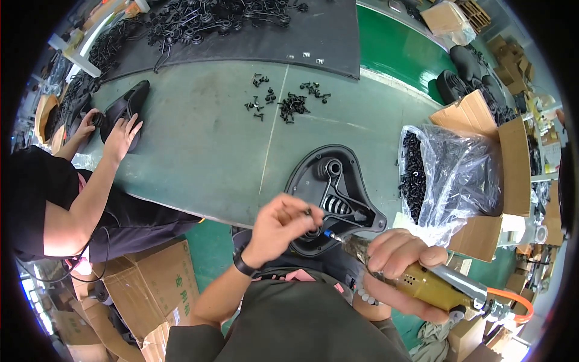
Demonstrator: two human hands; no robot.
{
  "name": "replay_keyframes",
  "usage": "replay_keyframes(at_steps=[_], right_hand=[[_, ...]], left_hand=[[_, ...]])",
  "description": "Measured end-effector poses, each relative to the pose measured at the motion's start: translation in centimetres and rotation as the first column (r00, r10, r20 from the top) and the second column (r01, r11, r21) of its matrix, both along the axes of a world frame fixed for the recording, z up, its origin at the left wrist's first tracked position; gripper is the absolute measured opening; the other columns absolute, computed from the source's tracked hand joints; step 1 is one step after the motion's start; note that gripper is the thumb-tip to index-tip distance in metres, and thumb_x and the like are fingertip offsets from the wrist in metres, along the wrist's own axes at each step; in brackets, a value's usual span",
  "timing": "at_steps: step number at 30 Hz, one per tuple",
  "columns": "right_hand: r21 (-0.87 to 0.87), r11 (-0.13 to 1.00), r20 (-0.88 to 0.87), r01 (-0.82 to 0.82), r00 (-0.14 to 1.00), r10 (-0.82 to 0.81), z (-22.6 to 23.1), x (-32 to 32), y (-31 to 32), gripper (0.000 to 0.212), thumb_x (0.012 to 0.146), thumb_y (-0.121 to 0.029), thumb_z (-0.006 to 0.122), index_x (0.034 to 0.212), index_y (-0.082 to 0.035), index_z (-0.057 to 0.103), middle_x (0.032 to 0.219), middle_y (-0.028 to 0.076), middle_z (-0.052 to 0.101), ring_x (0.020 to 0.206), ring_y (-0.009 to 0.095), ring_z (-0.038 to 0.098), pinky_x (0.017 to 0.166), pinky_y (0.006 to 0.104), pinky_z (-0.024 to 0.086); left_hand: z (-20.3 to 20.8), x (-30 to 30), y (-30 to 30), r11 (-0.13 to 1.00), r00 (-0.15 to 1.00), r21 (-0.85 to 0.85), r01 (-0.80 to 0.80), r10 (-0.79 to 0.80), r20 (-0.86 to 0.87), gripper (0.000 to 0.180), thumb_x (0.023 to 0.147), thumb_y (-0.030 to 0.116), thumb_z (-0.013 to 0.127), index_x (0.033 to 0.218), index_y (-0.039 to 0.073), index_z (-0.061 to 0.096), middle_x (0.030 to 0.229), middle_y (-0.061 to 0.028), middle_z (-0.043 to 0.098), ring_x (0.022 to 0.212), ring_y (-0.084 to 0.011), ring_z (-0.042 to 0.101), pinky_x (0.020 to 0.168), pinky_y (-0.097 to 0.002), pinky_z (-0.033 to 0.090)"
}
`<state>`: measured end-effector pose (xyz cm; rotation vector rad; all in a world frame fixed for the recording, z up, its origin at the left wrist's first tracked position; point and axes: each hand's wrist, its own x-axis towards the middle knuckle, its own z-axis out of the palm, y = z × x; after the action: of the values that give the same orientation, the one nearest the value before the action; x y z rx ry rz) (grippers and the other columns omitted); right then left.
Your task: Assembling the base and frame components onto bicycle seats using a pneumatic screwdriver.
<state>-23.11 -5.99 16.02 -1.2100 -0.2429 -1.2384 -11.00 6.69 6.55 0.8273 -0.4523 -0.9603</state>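
A black bicycle saddle base [315, 175] lies upside down at the near edge of the green table [205, 145], with a coil spring [336, 205] fixed inside it. My left hand [278, 223] pinches a small black screw [308, 212] just above the saddle's near end. My right hand [399, 260] grips a brass-coloured pneumatic screwdriver [431, 288], its bit pointing at the saddle's near end. An orange air hose [520, 303] runs off the tool's back.
Loose black screws [289, 104] lie scattered mid-table. A cardboard box with a clear bag of black screws [422, 175] stands to the right. At the left, another person's hands [117, 134] rest on a second saddle. Black spring parts [199, 21] are heaped at the far edge.
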Motion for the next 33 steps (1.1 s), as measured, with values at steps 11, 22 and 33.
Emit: replay_keyframes(at_steps=[11,22,33], right_hand=[[0.06,0.998,0.028,-0.013,1.0,0.012,-0.8,0.7,-0.1,0.09,0.079,-0.081,0.038,0.119,-0.001,0.045,0.074,0.008,0.056,0.058,0.021,0.056,0.051,0.0334,0.046],[0.212,0.977,0.001,0.017,1.0,-0.017,-0.6,0.0,-0.5,0.091,0.077,-0.083,0.037,0.116,-0.002,0.047,0.067,0.006,0.053,0.054,0.02,0.054,0.049,0.0312,0.042],[0.015,0.994,-0.069,0.111,0.992,-0.11,-0.5,-1.1,-2.2,0.086,0.079,-0.079,0.042,0.119,-0.003,0.044,0.074,0.011,0.059,0.059,0.026,0.061,0.055,0.0386,0.051]], left_hand=[[0.1,-2.2,-0.2,0.984,0.992,-0.169,0.049,-0.067,-0.103,0.014,0.09,-0.005,0.058,0.101,0.002,0.051,0.108,-0.0187,0.063,0.094,-0.0197,0.065,0.084,-0.0329,0.054],[0.0,-0.9,-0.6,0.981,0.981,-0.056,0.183,-0.186,-0.046,0.027,0.095,0.02,0.058,0.112,0.0,0.053,0.104,-0.0131,0.065,0.095,-0.0187,0.064,0.082,-0.0322,0.052],[-3.2,3.8,-5.3,0.881,0.485,0.374,-0.289,-0.202,0.851,0.051,0.072,0.015,0.072,0.119,0.001,0.057,0.126,-0.0129,0.057,0.131,-0.0341,0.04,0.106,-0.0417,0.036]])
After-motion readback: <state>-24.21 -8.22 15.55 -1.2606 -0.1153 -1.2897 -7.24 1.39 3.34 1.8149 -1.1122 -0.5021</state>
